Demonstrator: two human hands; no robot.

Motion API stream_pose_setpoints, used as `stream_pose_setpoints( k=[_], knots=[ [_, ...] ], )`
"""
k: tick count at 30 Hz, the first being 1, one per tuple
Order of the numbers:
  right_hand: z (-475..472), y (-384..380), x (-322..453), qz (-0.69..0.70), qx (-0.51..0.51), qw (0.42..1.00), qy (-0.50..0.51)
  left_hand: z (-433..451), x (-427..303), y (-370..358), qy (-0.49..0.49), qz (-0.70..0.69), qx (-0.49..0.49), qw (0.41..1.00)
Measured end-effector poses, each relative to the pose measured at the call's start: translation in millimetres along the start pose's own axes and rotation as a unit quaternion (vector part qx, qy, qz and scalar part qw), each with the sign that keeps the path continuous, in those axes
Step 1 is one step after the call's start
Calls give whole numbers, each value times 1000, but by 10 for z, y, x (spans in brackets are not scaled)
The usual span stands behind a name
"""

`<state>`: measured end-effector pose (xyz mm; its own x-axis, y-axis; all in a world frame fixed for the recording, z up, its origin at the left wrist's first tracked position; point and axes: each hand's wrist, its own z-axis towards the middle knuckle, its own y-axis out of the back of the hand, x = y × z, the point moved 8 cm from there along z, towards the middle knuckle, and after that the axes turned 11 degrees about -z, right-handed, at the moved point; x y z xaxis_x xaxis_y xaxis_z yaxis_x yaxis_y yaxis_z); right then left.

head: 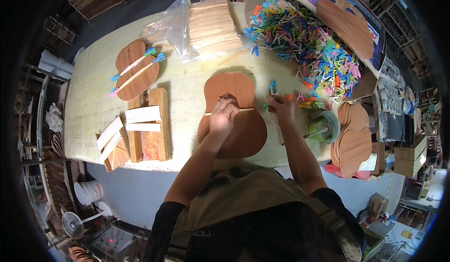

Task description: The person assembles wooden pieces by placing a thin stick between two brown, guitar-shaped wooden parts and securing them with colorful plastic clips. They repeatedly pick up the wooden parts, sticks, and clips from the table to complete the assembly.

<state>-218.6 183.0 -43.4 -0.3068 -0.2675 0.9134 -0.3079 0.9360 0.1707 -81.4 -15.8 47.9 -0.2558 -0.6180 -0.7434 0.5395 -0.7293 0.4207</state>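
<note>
A guitar-shaped wooden plate (242, 135) lies before me, its narrower end pointing away. Across its waist runs a thin pale wood strip (246, 110). My left hand (223, 113) rests over the plate, fingers curled on the strip and covering its middle. To the right of the plate, my right hand (282, 108) has its thumb and fingers pinched around a small green clothespin (266, 106), mostly hidden by the fingertips. A blue clothespin (272, 85) lies just beyond that hand.
A large box (365, 76) spills many coloured clothespins (302, 44). Bundled wood strips (212, 26) lie at the back. Another plate (137, 70) with clipped strips and wooden blocks (163, 139) are leftward. A green tub (318, 135) with a brush and stacked plates (351, 149) stand right.
</note>
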Motion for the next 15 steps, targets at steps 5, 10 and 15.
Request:
stream_pose_setpoints(
  k=[5, 10, 15],
  knots=[
    [-149, -169, -286, 159, 63, 977, -125, 9, -9, 10, 1, -7, -3, 1000],
    [-268, -268, -420, 210, 69, 960, -169, 22, -39, 33, -12, -10, -8, 1000],
    [-328, -225, -277, 168, 81, 974, -131, 16, 8, 28, 16, -22, 2, 1000]
  ],
)
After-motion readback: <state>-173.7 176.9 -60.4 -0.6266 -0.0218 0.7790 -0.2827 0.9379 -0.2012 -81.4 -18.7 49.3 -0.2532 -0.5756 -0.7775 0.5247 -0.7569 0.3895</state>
